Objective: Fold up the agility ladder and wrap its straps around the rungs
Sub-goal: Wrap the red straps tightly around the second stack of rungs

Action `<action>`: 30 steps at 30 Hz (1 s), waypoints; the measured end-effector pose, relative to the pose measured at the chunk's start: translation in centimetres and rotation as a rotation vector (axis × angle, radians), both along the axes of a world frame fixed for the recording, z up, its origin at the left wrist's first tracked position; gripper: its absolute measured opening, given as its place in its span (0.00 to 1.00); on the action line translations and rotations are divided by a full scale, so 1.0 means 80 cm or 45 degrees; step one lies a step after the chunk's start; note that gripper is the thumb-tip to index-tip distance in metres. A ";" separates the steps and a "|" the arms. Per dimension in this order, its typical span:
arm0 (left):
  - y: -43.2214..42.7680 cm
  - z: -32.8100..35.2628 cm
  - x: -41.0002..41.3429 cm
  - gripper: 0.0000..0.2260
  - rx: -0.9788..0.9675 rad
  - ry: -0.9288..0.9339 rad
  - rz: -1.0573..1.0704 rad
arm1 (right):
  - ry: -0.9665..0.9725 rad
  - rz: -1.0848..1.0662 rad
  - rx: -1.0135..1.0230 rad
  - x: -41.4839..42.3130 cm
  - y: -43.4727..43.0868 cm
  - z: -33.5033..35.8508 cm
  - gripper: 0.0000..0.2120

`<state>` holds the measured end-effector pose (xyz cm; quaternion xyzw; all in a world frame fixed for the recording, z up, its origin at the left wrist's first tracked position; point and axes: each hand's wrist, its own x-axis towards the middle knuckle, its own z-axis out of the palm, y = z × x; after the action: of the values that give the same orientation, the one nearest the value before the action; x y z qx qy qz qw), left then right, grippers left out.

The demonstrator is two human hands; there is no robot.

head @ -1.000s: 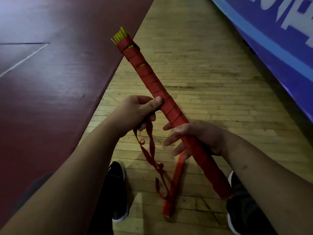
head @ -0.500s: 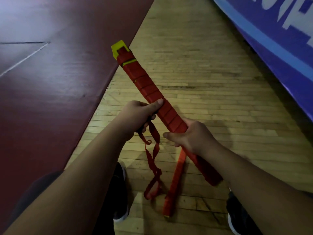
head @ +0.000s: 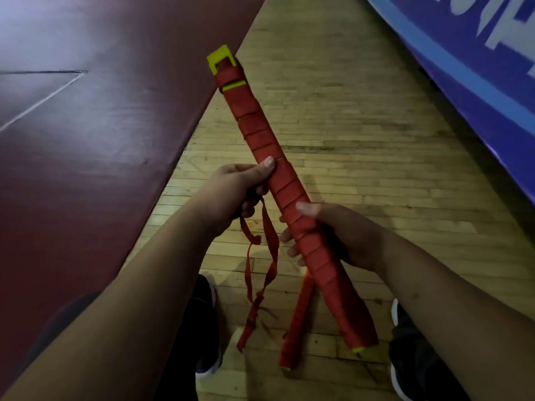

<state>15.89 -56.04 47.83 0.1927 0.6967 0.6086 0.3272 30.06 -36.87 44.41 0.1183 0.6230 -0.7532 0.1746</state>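
Red webbing coils in neat overlapping turns along nearly the whole bundle of rungs [head: 292, 195]. From where I stand the folding looks finished and the wrapping mostly done. Only the yellow rung ends [head: 220, 59] poke out at the far tip, with a sliver of yellow at the near end too. The bundle is held slantwise in the air above the wooden floor [head: 362, 125], far tip up and away, near end down by the person's feet. The left hand [head: 240, 192] is closed round it near the middle, thumb laid flat on the top face. The same fist seems to trap the loose strap tail [head: 273, 244], which dangles in a twisted loop below. The right hand [head: 338, 235] clasps the bundle a little lower, fingers curled under and thumb on top. What is left, I'd judge, is that hanging tail, plus a second flat red length [head: 299, 314] with a yellow tip that hangs beneath the bundle towards the floor. Whether that is a stray rung or a doubled strap I cannot tell. Both need taking up and tucking in before the job is done. Around the person are a maroon surface [head: 86, 140] on the left and a blue banner [head: 477, 68] with white lettering on the right. Dark shoes [head: 202, 328] sit right under the dangling ends, where the tail could snag or get trodden on.
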 end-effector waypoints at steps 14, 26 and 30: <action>0.001 0.012 0.006 0.21 -0.067 0.301 -0.191 | 0.034 0.253 -0.491 0.005 0.014 -0.009 0.32; -0.015 0.019 -0.002 0.20 -0.452 0.291 -0.144 | -0.034 -0.010 0.047 -0.004 0.004 -0.012 0.29; -0.021 0.023 -0.011 0.20 -0.232 -0.040 -0.181 | 0.008 -0.068 0.143 -0.006 0.004 -0.012 0.30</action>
<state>14.99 -57.75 49.65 0.2016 0.7286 0.5208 0.3966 29.54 -36.58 43.46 0.1421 0.6616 -0.7218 0.1454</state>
